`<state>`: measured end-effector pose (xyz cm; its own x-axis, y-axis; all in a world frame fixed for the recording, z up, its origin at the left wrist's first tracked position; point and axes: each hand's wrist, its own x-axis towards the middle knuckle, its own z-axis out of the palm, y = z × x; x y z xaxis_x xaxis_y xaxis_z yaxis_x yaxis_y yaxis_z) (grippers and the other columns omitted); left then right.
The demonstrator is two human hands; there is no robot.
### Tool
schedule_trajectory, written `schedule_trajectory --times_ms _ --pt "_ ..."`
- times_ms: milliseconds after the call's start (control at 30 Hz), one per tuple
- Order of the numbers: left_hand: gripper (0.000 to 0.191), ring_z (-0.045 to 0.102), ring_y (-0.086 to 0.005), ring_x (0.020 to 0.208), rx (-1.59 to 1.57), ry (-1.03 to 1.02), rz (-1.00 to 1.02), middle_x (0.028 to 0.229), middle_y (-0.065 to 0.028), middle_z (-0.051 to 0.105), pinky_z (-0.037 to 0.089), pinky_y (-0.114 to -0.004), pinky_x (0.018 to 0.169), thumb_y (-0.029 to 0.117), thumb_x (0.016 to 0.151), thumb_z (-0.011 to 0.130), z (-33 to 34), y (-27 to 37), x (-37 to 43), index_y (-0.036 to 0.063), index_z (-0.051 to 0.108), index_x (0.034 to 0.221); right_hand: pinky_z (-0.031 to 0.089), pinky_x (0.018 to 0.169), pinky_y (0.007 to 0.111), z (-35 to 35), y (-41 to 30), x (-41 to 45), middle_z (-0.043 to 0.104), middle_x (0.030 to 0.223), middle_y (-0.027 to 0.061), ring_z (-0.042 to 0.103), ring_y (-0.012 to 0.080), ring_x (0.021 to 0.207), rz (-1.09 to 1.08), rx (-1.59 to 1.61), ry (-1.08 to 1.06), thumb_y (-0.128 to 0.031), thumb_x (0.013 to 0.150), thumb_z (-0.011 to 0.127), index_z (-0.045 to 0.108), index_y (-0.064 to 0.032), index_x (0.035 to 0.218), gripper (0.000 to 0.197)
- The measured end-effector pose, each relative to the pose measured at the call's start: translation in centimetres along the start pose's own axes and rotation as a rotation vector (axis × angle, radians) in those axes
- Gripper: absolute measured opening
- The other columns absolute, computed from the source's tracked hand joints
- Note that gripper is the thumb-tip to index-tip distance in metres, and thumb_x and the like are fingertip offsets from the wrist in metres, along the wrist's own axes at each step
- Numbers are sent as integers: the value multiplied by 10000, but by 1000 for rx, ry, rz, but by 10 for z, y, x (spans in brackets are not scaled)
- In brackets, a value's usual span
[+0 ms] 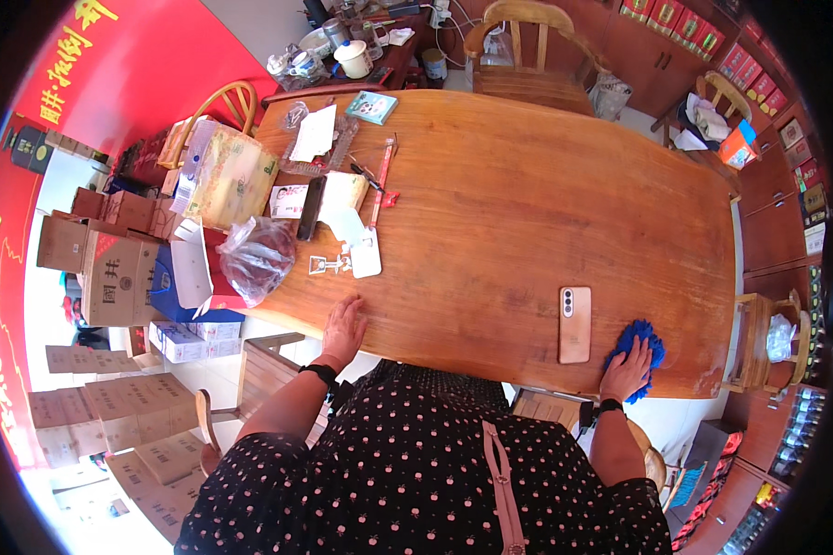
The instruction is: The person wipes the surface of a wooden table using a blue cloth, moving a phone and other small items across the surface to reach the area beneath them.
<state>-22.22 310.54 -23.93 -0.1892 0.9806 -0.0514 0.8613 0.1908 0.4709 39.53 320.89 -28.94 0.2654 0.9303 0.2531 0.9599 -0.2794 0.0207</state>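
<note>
My right hand (pixel 627 368) lies flat on a blue cloth (pixel 641 340) near the right front edge of a wooden table (pixel 500 194). Some of the cloth spreads out beyond my fingers. Left of it, a gold smartphone (pixel 575 325) lies with its camera side up. My left hand (pixel 345 329) rests on the table's front edge with its fingers apart, holding nothing. Beyond that hand are a white rounded card or case (pixel 366 254) and a small clear plastic piece (pixel 325 263).
The table's left end bears a clear plastic bag (pixel 258 257), a black phone-like object (pixel 311 208), papers (pixel 314 133), a red strip (pixel 382 184) and a teal box (pixel 371 107). Wooden chairs (pixel 527 80) stand around; cardboard boxes (pixel 121 277) are stacked at left.
</note>
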Motion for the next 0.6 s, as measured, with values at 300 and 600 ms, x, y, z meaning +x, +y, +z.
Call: schedule_trajectory --times_ms 300,600 --pt "415 534 -339 1264 162 -22 125 1411 -83 565 419 -486 1087 208 964 655 16 -2 39 119 580 1363 472 1050 467 4 18 71 698 1308 189 628 386 1211 211 283 -64 -188 942 618 700 -82 1302 384" --pt "454 489 -299 1345 227 -27 231 1396 -73 561 351 -478 1163 298 972 654 14 -14 50 127 576 1385 425 1135 477 -71 -289 142 634 1388 186 564 377 1310 -591 788 -18 -84 909 639 651 -67 1352 443"
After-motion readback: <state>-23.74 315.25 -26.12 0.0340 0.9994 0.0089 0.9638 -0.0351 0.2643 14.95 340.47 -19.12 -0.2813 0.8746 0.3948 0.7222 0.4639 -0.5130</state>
